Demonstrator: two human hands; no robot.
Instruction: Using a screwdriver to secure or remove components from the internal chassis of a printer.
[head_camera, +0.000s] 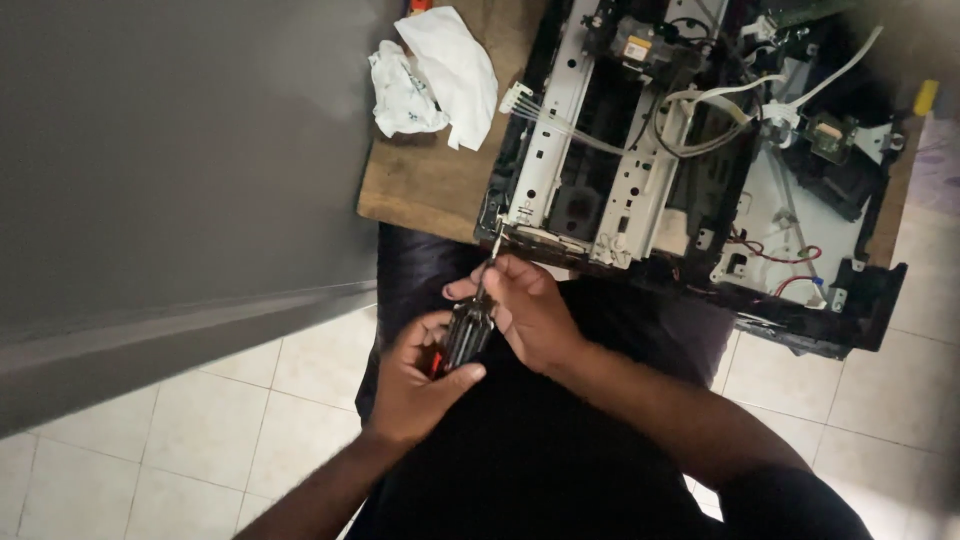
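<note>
Nearest us, our left hand closes around the black-and-red handle of a screwdriver, while our right hand pinches its shaft. The tip meets the near-left corner of the opened machine chassis, which lies at the wooden table's near edge. A crumpled white cloth lies at the far-left corner.

Screwdriver: I saw a glossy black and red plastic handle and a thin bright metal shaft.
Machine: bare grey metal rails, matt black plastic casing.
Board: I noted matt brown wood.
Cloth: white, crumpled, soft.
Floor: smooth pale tiles.
</note>
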